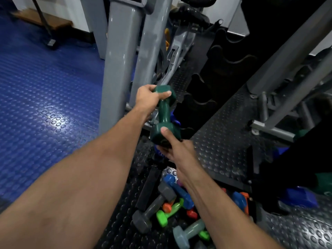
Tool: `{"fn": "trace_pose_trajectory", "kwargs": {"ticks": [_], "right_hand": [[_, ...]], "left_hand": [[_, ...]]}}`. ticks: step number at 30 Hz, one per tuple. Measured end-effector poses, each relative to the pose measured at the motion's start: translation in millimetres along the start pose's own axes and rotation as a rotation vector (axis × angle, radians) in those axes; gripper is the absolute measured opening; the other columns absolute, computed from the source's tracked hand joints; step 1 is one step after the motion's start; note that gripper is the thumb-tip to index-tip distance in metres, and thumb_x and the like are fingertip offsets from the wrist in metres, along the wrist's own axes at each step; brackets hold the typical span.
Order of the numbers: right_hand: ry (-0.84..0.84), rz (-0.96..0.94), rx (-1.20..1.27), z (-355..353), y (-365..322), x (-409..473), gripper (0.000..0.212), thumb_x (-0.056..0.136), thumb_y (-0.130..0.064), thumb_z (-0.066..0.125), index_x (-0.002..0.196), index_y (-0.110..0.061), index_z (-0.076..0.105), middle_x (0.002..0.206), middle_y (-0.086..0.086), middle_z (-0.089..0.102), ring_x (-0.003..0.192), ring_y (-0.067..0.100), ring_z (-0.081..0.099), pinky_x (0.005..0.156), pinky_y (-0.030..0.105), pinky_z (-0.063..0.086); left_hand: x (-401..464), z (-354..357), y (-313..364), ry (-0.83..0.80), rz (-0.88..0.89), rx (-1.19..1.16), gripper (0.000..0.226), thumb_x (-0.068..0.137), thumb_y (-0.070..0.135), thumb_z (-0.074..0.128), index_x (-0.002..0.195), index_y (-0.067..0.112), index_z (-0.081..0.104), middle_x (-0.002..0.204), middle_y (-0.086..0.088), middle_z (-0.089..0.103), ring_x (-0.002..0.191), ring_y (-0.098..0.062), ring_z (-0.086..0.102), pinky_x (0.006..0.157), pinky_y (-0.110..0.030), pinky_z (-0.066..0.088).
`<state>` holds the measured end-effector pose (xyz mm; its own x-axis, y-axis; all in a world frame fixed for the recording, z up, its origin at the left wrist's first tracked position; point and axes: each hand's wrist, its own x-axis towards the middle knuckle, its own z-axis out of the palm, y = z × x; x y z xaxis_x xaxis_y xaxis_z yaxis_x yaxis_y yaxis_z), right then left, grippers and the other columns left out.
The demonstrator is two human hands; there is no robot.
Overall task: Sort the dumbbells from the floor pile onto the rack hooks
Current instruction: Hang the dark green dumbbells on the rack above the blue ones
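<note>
A dark green dumbbell (163, 112) is held in the air in front of the black rack (213, 87), whose curved hooks rise in a column. My left hand (146, 98) grips its far head, fingers curled over the top. My right hand (177, 150) holds its near head from below, thumb pressed on the side. On the floor beneath my right arm lies the pile: a grey dumbbell (152, 205), a bright green one (167, 212), blue ones (179, 189), orange ones and a pale grey-blue one (190, 230). A blue dumbbell sits low on the rack, behind the green one.
Grey machine posts (120, 65) stand just left of the rack. An exercise bike (181, 38) is behind. Another grey frame (280, 97) is on the right, with blue and green dumbbells (300, 196) on the floor beside it. Blue studded flooring (45, 87) spreads to the left.
</note>
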<state>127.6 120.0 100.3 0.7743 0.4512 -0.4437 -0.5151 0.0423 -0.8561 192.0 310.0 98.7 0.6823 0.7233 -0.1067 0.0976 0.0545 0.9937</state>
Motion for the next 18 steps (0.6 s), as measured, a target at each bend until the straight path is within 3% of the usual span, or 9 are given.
{"fn": "trace_pose_trajectory", "kwargs": {"ticks": [4,7,9,13,18], "right_hand": [[0.031,-0.017,0.082,8,-7,0,0.019,0.090,-0.030,0.079,0.097,-0.013,0.075,0.099,0.008,0.081,0.102,0.028,0.077,0.083,0.031,0.064],[0.060,-0.016,0.133,5,-14,2,0.021,0.090,-0.032,0.079,0.095,-0.014,0.071,0.099,0.011,0.081,0.096,0.028,0.078,0.090,0.039,0.063],[0.059,-0.023,0.148,3,-18,3,0.024,0.090,-0.033,0.078,0.099,-0.012,0.072,0.102,0.012,0.080,0.097,0.028,0.078,0.089,0.039,0.063],[0.070,-0.016,0.205,-1,-17,5,0.027,0.091,-0.029,0.078,0.108,-0.010,0.069,0.113,0.013,0.078,0.109,0.029,0.074,0.087,0.036,0.064],[0.055,0.007,0.293,-10,-11,8,0.034,0.092,-0.026,0.077,0.115,-0.003,0.066,0.118,0.019,0.074,0.113,0.033,0.072,0.086,0.035,0.064]], "left_hand": [[13,13,10,-0.019,0.022,-0.030,0.044,0.076,0.027,0.087,0.108,0.002,0.072,0.094,-0.011,0.077,0.078,-0.018,0.075,0.080,-0.036,0.062],[19,17,19,-0.035,-0.008,-0.052,0.038,0.079,0.048,0.072,0.085,0.010,0.075,0.087,-0.008,0.076,0.082,-0.022,0.072,0.086,-0.042,0.059],[19,17,26,-0.043,-0.028,-0.058,0.042,0.078,0.053,0.064,0.081,0.012,0.072,0.083,-0.007,0.072,0.080,-0.023,0.068,0.089,-0.044,0.056],[11,28,30,-0.149,-0.031,-0.127,0.046,0.099,0.044,0.054,0.107,0.003,0.074,0.107,-0.013,0.076,0.101,-0.025,0.072,0.104,-0.046,0.052],[3,31,27,-0.256,-0.089,-0.184,0.053,0.105,0.045,0.044,0.134,0.003,0.061,0.131,-0.007,0.067,0.126,-0.019,0.060,0.119,-0.041,0.038]]}}
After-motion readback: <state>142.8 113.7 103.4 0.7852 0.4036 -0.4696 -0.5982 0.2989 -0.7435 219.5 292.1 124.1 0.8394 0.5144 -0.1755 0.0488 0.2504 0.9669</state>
